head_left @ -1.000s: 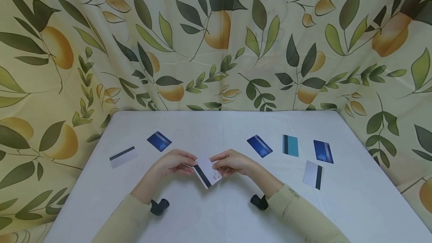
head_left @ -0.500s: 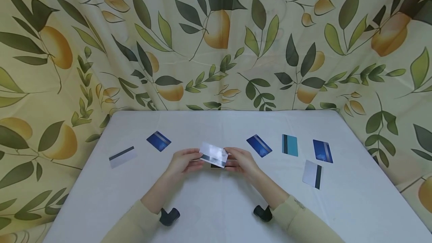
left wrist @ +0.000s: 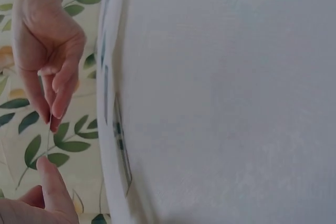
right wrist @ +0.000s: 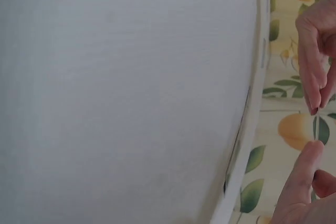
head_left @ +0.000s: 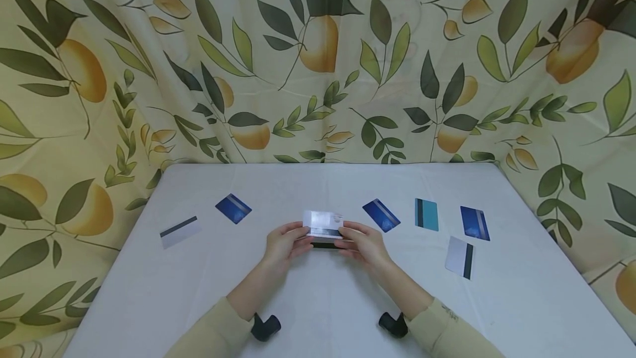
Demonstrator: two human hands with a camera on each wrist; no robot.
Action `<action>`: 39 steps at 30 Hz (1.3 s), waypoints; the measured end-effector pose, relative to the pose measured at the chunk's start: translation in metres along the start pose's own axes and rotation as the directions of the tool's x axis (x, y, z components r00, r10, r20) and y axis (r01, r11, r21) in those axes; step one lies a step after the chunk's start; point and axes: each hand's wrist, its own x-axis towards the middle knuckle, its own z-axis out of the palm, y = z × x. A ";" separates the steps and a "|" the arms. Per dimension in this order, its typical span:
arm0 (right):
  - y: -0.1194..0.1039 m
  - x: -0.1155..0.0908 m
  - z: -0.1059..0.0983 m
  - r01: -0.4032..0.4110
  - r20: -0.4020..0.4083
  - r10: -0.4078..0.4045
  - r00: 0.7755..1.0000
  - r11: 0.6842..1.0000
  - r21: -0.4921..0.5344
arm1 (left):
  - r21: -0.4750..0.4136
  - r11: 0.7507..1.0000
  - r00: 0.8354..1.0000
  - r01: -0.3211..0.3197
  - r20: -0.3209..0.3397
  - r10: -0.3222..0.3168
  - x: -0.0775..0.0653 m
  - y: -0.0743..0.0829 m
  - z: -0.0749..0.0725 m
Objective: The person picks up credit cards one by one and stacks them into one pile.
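Note:
A pale bank card [head_left: 323, 219] with a dark stripe is held up over the middle of the table, tilted toward the head camera. My left hand [head_left: 284, 243] pinches its left edge between thumb and fingers. At the opposite edge, my right hand [head_left: 366, 243] grips it the same way. Just below the card a dark strip [head_left: 325, 245] shows; whether it belongs to a second card, I cannot tell. Both wrist views catch the held card [left wrist: 49, 137] edge-on, as a thin line between the fingertips.
To the left on the white table [head_left: 318, 314] lie a pale striped card [head_left: 180, 232] and a blue card [head_left: 233, 208]. On the right are a blue card [head_left: 381, 215], a teal card [head_left: 427, 215], another blue card [head_left: 475, 224] and a pale card [head_left: 460, 257]. A patterned curtain [head_left: 377, 142] hangs behind.
The card was slanted low between my hands; it has been raised and turned level, its face now catching light. Both hands have shifted slightly right. The cards on the table stay put.

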 end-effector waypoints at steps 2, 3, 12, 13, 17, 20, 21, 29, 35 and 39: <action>0.001 0.001 -0.002 -0.002 -0.011 0.002 1.000 1.000 -0.005 | -0.003 1.000 1.000 0.009 0.002 -0.009 0.001 -0.004 0.002; 0.002 0.001 -0.003 -0.002 -0.015 0.002 1.000 1.000 -0.010 | -0.004 1.000 1.000 0.008 0.004 -0.008 0.001 -0.005 0.002; 0.008 0.006 -0.008 -0.026 -0.064 0.022 0.998 0.998 -0.056 | 0.088 0.996 1.000 0.009 -0.008 -0.008 0.006 -0.015 0.002; 0.008 0.006 -0.009 -0.026 -0.066 0.022 0.998 0.998 -0.064 | 0.103 0.995 1.000 0.009 -0.007 -0.009 0.006 -0.016 0.001; 0.010 0.008 -0.009 -0.029 -0.074 0.024 0.997 0.997 -0.078 | 0.166 0.986 1.000 0.006 0.003 -0.007 0.010 -0.019 -0.001; 0.012 0.010 -0.010 -0.034 -0.077 0.027 0.997 0.995 -0.089 | 0.210 0.978 1.000 0.001 0.002 -0.002 0.014 -0.023 -0.002; 0.012 0.011 -0.010 -0.037 -0.076 0.030 0.997 0.995 -0.098 | 0.225 0.974 1.000 0.002 -0.001 -0.002 0.015 -0.024 -0.002; 0.013 0.015 -0.012 -0.072 -0.077 0.062 0.995 0.987 -0.142 | 0.300 0.954 1.000 0.010 0.001 -0.011 0.019 -0.027 -0.003; 0.015 0.017 -0.013 -0.090 -0.071 0.080 0.994 0.984 -0.156 | 0.327 0.945 1.000 -0.003 0.024 -0.006 0.020 -0.028 -0.003; 0.016 0.018 -0.014 -0.086 -0.066 0.076 0.995 0.981 -0.175 | 0.336 0.942 0.999 -0.006 0.037 -0.006 0.020 -0.029 -0.003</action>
